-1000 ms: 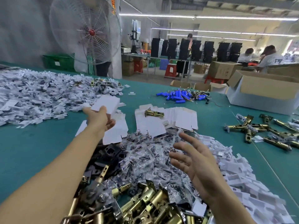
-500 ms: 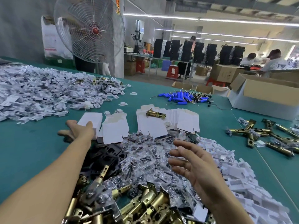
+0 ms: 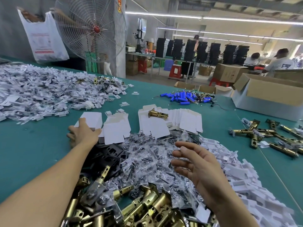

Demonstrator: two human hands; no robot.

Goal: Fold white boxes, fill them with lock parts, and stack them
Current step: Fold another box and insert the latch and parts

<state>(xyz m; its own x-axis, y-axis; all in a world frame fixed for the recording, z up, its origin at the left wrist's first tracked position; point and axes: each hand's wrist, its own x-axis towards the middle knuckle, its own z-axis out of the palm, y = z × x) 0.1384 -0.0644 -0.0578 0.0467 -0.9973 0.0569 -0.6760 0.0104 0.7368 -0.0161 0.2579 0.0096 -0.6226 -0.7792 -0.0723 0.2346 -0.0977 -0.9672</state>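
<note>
Presses left hand (image 3: 82, 134) on a box (image 3: 92, 118) lying flat on the worktop (image 3: 32, 153), left of the latch (image 3: 158, 114) (grip wide, fingers straight). Holds right hand (image 3: 201, 167) nearer than the latch, over bags (image 3: 147, 158), grip wide, empty.

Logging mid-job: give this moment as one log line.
left hand: touching flat white box | right hand: open, over screw bags | box: unfolded
</note>
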